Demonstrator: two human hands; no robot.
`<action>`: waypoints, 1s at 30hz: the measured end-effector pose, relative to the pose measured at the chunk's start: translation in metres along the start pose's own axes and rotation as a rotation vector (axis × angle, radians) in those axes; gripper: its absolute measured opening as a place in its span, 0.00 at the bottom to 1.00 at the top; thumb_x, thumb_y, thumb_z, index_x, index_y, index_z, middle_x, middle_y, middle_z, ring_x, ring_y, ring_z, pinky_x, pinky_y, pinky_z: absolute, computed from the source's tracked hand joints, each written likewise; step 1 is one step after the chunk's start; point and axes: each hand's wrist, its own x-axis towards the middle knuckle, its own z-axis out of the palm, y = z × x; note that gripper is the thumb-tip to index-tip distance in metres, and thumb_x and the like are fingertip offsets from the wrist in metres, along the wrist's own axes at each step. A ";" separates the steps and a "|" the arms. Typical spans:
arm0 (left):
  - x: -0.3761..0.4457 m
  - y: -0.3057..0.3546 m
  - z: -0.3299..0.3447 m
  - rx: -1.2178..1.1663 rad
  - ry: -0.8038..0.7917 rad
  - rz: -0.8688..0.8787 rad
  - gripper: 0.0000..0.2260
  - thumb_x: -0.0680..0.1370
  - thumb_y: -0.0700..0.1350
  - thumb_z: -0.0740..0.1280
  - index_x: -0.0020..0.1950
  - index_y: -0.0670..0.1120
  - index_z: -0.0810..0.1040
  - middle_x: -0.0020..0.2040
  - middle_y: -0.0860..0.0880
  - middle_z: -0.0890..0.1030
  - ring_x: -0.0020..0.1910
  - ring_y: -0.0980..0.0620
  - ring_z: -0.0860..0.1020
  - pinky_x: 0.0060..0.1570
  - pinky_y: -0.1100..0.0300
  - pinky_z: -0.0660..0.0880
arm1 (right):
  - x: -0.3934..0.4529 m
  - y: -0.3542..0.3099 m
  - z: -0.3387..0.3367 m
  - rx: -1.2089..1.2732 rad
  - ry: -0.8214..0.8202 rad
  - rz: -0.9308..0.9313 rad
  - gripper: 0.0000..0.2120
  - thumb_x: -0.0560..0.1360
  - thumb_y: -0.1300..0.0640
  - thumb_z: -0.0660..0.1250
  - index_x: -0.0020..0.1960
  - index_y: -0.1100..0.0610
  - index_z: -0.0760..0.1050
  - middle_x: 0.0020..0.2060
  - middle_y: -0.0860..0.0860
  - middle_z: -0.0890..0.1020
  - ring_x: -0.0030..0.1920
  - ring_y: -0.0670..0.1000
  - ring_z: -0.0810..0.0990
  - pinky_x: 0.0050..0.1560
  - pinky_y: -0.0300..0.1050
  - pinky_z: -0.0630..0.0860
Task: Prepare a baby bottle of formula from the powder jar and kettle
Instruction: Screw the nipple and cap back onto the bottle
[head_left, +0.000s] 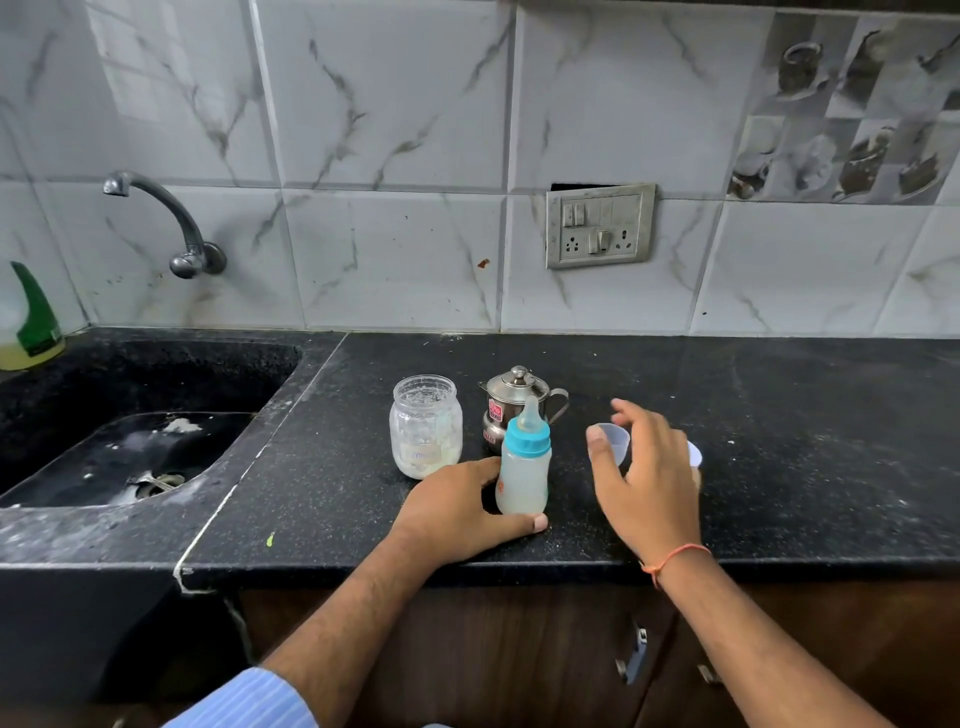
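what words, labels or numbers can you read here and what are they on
None can be read for certain.
Kettle: red sticker, print too blurred.
Jar: pale label low on the front, text too faint.
Bottle: small orange marks near the base, unreadable.
Green bottle: dark label, too small.

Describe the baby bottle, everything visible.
The baby bottle stands upright on the black counter, in front of the steel kettle and right of the glass jar. Its translucent plastic body holds cloudy whitish liquid; a blue collar and clear teat are on. The left hand grips its base, thumb across the front.
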 end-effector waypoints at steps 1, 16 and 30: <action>0.000 0.001 0.000 0.004 0.000 0.003 0.34 0.70 0.77 0.73 0.71 0.62 0.78 0.60 0.61 0.86 0.57 0.58 0.83 0.58 0.52 0.83 | 0.004 0.007 -0.001 -0.177 -0.030 0.055 0.31 0.79 0.32 0.62 0.76 0.46 0.69 0.69 0.44 0.76 0.68 0.53 0.73 0.59 0.60 0.74; -0.005 -0.001 -0.001 -0.118 0.053 0.029 0.33 0.72 0.76 0.73 0.73 0.63 0.75 0.61 0.65 0.84 0.59 0.63 0.81 0.62 0.53 0.82 | 0.020 0.011 -0.010 -0.002 -0.216 -0.032 0.24 0.71 0.43 0.80 0.64 0.38 0.76 0.54 0.35 0.80 0.61 0.47 0.79 0.62 0.54 0.74; -0.001 -0.007 0.001 -0.166 0.022 0.027 0.40 0.67 0.79 0.70 0.77 0.65 0.73 0.65 0.61 0.85 0.64 0.60 0.82 0.66 0.49 0.81 | 0.075 -0.057 -0.050 0.228 -0.609 -0.282 0.27 0.68 0.47 0.85 0.62 0.41 0.76 0.56 0.37 0.85 0.56 0.36 0.82 0.49 0.23 0.70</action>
